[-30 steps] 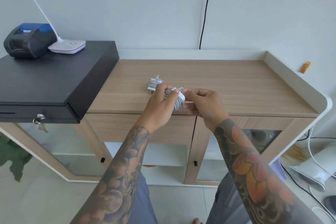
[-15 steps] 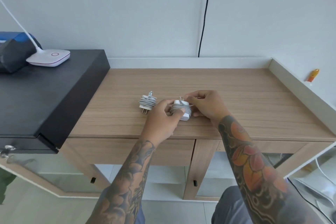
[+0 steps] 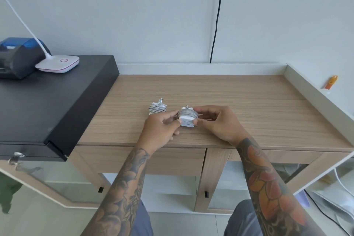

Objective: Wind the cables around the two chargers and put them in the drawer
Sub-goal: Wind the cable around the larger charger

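On the wooden bench (image 3: 239, 97), one wound charger (image 3: 157, 107) lies just left of the hands. The left hand (image 3: 160, 130) and right hand (image 3: 218, 123) both pinch the second wound charger (image 3: 187, 118) between their fingers, at the bench's front middle.

Pale, plain wall (image 3: 134, 15) across the back, evenly lit, with a thin black cable (image 3: 216, 25) dropping straight down it behind the wooden desk (image 3: 249, 105). The desk has a low white rim (image 3: 201, 68) along its back and right edges. On the left sits a black cabinet top (image 3: 47, 101), carrying a dark device with a blue lid (image 3: 17, 57), possibly a small printer, and a white lamp base (image 3: 57, 64). Glass-fronted compartments (image 3: 168, 188) below, light tiled floor (image 3: 38, 222) underneath, and a small orange object (image 3: 331, 82) off right
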